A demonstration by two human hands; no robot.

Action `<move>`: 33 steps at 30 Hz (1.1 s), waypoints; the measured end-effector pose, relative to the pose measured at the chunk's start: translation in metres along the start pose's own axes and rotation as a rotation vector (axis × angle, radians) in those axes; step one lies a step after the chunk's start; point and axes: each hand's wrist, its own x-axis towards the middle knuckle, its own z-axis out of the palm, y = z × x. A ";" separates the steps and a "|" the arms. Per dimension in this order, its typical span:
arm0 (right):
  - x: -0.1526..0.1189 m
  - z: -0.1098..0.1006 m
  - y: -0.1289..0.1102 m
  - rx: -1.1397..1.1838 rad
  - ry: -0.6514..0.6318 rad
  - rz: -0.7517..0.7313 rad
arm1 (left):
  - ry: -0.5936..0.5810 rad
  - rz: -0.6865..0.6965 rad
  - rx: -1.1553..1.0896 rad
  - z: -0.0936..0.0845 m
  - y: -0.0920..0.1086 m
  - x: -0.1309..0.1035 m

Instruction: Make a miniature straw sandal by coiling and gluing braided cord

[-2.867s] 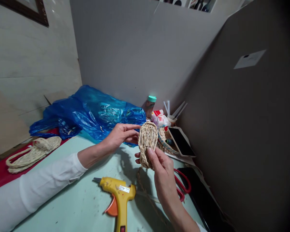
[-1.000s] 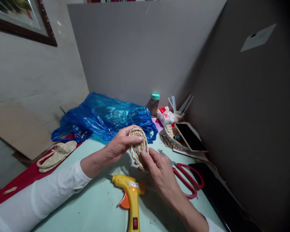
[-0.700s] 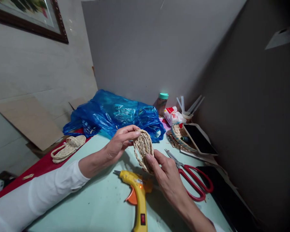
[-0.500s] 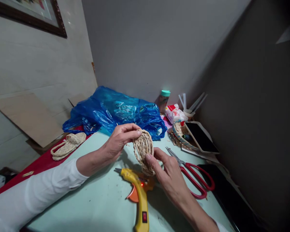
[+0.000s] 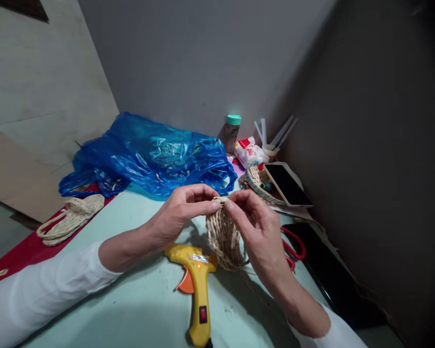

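Observation:
A coiled piece of pale straw rope [image 5: 223,237], shaped into a rounded oval, hangs between my two hands above the table. My left hand [image 5: 188,208] pinches its top edge from the left, thumb in front. Close beside it, my right hand [image 5: 255,222] pinches the same top edge with thumb and index finger, the thumbs nearly meeting. Just below and left of the coil lies a yellow hot glue gun [image 5: 199,285] with an orange trigger and a small lit light. Partly hidden behind my right hand are red-handled scissors [image 5: 295,244].
A bundle of straw rope [image 5: 74,217] lies on red cloth [image 5: 25,253] at left. Behind are a blue plastic bag [image 5: 148,154], a green-lidded jar [image 5: 232,130], a small basket [image 5: 255,181] and a tablet [image 5: 288,183]. A black flat object [image 5: 333,270] lies at right.
My right hand has moved up from the coil's lower right side to its top edge beside my left hand. The coil now hangs below both hands. The view has shifted right and down.

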 end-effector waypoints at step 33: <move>-0.005 0.005 0.007 0.363 -0.037 0.037 | -0.055 -0.086 -0.223 0.005 0.000 -0.007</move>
